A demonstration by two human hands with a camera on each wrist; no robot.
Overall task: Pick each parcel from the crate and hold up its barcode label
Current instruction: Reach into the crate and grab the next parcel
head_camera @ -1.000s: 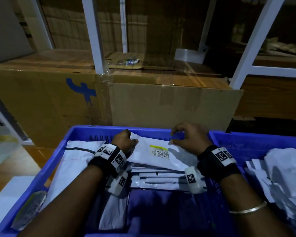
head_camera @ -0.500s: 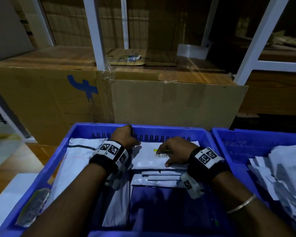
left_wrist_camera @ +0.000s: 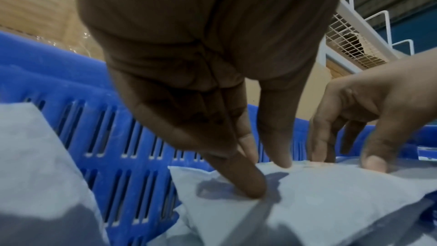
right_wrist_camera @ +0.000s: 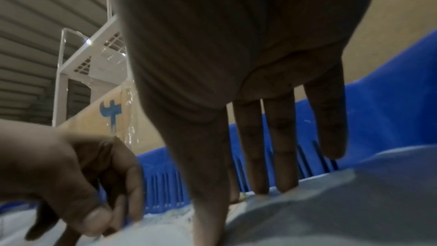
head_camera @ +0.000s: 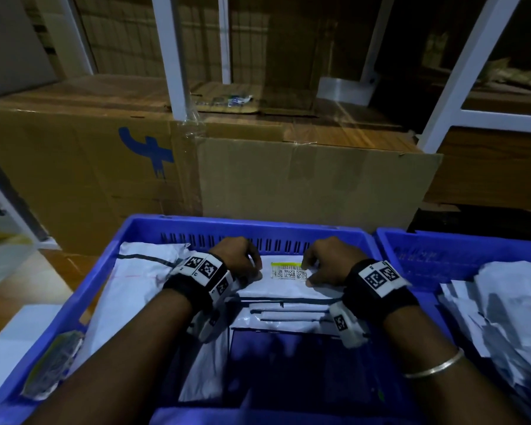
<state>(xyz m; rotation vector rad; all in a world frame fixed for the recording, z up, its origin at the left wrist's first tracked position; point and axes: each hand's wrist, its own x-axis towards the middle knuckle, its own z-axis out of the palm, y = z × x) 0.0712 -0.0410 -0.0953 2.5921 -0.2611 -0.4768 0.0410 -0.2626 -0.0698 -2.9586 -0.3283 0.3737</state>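
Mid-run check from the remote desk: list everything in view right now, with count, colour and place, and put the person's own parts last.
Crate: one, blue, centre, holds parcels.
Second crate: one, blue, to the right, heaped with white parcels.
Labelled parcel: one, white, at the crate's far wall, lying flat under both hands.
Barcode label: one, white with a yellow strip, facing up between the hands.
Large parcel: one, white, left side of the crate.
Flat parcels: several, white, stacked nearer than the labelled one.
Cardboard boxes: brown, behind the crates.
Rack posts: white, above the boxes.
Left hand: fingertips on the labelled parcel's left end.
Right hand: fingertips on its right end.
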